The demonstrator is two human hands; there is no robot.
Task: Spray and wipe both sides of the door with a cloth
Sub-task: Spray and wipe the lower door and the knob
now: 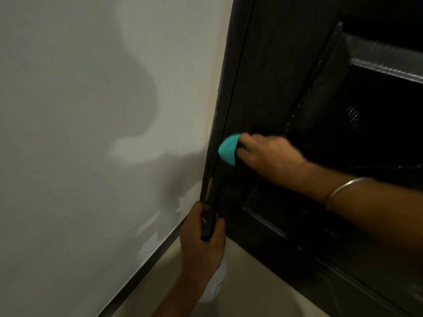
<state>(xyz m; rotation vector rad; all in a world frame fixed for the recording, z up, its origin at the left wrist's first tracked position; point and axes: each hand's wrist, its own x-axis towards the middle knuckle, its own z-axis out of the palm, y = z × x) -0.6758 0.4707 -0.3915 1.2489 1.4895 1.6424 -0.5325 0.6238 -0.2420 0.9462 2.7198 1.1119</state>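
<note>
A dark panelled door fills the right side of the head view, its narrow edge running down the middle. My right hand presses a teal cloth against the door face close to that edge, fingers curled over the cloth. A metal bangle sits on that wrist. Lower down, my left hand grips the door's edge, fingers wrapped around it. No spray bottle is in view.
A pale wall takes up the left half, with a dark skirting strip along its base. Beige floor lies below the door. A white shoe shows under my left forearm.
</note>
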